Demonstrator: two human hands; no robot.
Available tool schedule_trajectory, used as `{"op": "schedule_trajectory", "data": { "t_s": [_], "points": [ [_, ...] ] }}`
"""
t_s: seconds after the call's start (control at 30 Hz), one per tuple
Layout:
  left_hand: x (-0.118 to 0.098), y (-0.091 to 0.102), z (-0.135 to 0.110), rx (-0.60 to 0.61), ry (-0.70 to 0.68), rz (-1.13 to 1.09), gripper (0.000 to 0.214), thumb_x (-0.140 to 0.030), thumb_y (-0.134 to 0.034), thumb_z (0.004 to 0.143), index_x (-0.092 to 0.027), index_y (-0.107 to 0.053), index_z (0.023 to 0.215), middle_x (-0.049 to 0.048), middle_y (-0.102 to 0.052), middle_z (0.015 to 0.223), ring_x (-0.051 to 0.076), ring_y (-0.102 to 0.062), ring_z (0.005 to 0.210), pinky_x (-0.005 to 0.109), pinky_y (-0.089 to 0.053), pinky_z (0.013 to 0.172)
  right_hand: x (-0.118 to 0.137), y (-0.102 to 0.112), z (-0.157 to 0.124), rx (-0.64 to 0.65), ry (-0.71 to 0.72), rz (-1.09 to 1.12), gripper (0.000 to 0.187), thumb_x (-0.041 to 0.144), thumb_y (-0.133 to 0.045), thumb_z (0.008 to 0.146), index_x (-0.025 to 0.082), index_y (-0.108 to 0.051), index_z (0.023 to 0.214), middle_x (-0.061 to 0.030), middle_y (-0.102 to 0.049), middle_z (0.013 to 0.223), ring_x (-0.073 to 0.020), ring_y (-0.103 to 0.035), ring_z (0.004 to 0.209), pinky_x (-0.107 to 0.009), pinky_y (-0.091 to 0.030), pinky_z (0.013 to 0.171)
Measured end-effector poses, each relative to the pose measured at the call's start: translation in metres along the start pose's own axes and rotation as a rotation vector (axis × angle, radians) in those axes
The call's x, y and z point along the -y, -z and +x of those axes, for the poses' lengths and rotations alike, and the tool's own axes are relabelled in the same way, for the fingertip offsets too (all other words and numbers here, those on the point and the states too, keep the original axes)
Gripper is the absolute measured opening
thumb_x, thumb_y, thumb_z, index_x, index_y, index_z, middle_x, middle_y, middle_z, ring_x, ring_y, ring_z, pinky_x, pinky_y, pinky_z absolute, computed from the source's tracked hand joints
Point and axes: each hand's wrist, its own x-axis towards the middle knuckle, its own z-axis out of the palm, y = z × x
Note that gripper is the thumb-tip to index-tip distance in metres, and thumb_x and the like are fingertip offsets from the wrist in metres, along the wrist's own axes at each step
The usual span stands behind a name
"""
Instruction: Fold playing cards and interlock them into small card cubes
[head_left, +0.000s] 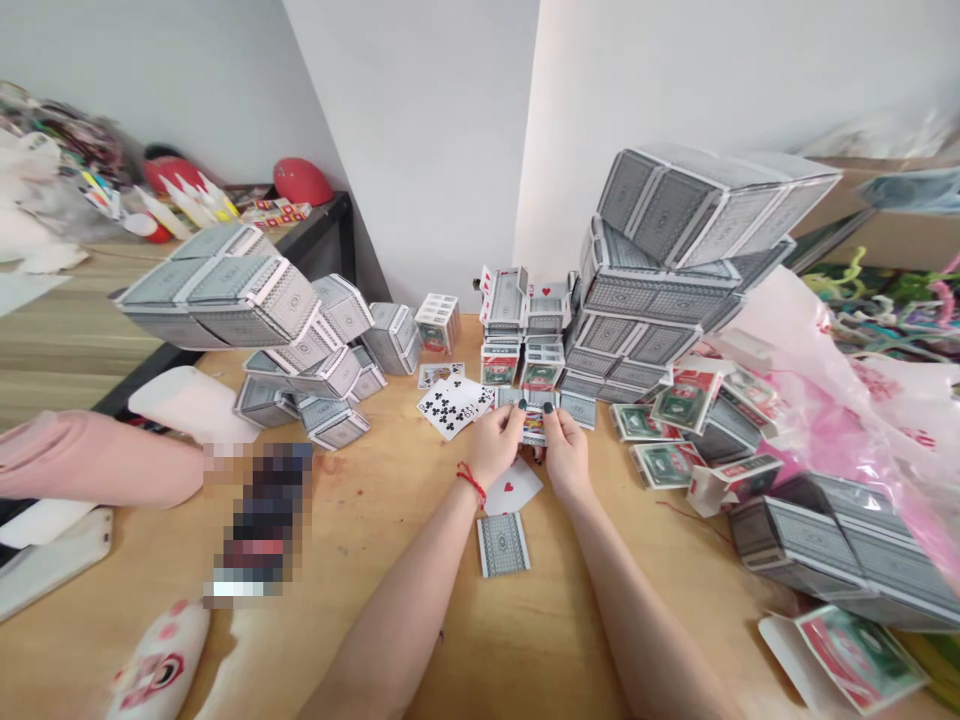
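Observation:
My left hand (496,440) and my right hand (568,448) pinch a playing card (534,428) between them by its two sides, at the middle of the table. Part of a picture face shows on it. Just behind stands a small structure of folded cards (504,300), with red and green card boxes (499,364) at its base. Fanned face-up club cards (451,405) lie left of my left hand. Below my hands are a heart card (513,489), partly hidden by my left wrist, and a face-down card (504,546).
Tall stacks of card-built blocks stand on the right (660,270) and left (247,295). Several card boxes (679,400) lie to the right, near a card block (832,550) and pink plastic wrap (862,400). At left are a pink roll (105,458) and a blurred-out rectangle (262,520).

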Motion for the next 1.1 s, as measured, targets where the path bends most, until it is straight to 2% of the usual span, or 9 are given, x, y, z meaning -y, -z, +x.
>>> {"op": "schedule_trajectory", "data": {
  "t_s": [0.13,0.33,0.53,0.63,0.8,0.97,1.1],
  "points": [
    [0.001,0.000,0.002,-0.009,-0.008,-0.016,0.030,-0.035,-0.040,0.080,-0.018,-0.035,0.057,-0.0039,-0.037,0.054,0.009,-0.037,0.054,0.021,-0.029,0.051,-0.001,0.001,-0.002,-0.006,0.009,-0.114,0.034,0.051,-0.046,0.076,0.022,-0.042,0.060,0.0061,-0.043,0.040,-0.0100,-0.041,0.034,-0.021,-0.032,0.035],
    [0.001,-0.001,0.002,-0.040,-0.047,0.186,0.033,-0.038,-0.043,0.079,-0.018,-0.031,0.056,-0.0051,-0.031,0.052,0.009,-0.032,0.051,0.022,-0.024,0.050,-0.007,0.000,-0.002,-0.022,0.017,-0.219,0.034,0.050,-0.043,0.077,0.022,-0.041,0.058,0.0057,-0.041,0.039,-0.0111,-0.040,0.035,-0.021,-0.030,0.036],
    [0.001,-0.003,0.000,-0.073,-0.074,0.240,0.033,-0.035,-0.039,0.081,-0.018,-0.029,0.055,-0.0046,-0.032,0.050,0.009,-0.033,0.050,0.023,-0.023,0.050,-0.008,0.001,-0.001,-0.067,0.148,-0.394,0.038,0.046,-0.040,0.080,0.020,-0.038,0.053,0.0044,-0.037,0.045,-0.0104,-0.036,0.045,-0.021,-0.028,0.043],
    [0.000,-0.003,-0.001,-0.087,-0.080,0.257,0.032,-0.034,-0.038,0.082,-0.018,-0.030,0.055,-0.0044,-0.034,0.051,0.009,-0.034,0.050,0.023,-0.024,0.050,-0.010,0.000,-0.003,-0.056,0.147,-0.400,0.037,0.045,-0.039,0.080,0.020,-0.038,0.054,0.0044,-0.037,0.046,-0.0101,-0.036,0.045,-0.021,-0.028,0.043],
    [-0.002,-0.004,-0.001,-0.103,-0.073,0.294,0.030,-0.033,-0.038,0.081,-0.018,-0.032,0.055,-0.0048,-0.034,0.051,0.009,-0.034,0.049,0.022,-0.024,0.049,-0.016,-0.002,-0.005,-0.046,0.061,-0.314,0.032,0.047,-0.037,0.081,0.021,-0.039,0.062,0.0056,-0.039,0.047,-0.0102,-0.039,0.040,-0.021,-0.029,0.039],
    [-0.001,-0.006,-0.002,-0.105,-0.065,0.288,0.034,-0.039,-0.041,0.080,-0.018,-0.031,0.055,-0.0052,-0.032,0.049,0.008,-0.032,0.047,0.021,-0.024,0.048,-0.015,0.000,-0.002,-0.087,0.186,-0.349,0.032,0.046,-0.037,0.082,0.020,-0.041,0.064,0.0035,-0.044,0.055,-0.0112,-0.041,0.050,-0.022,-0.033,0.047],
    [0.001,-0.007,-0.003,-0.086,-0.086,0.170,0.035,-0.040,-0.033,0.085,-0.018,-0.040,0.059,-0.0028,-0.043,0.054,0.009,-0.041,0.052,0.021,-0.028,0.051,-0.012,0.002,0.000,-0.111,0.224,-0.377,0.034,0.046,-0.035,0.083,0.019,-0.043,0.063,0.0029,-0.046,0.056,-0.0115,-0.041,0.053,-0.022,-0.034,0.051]
  ]
}}
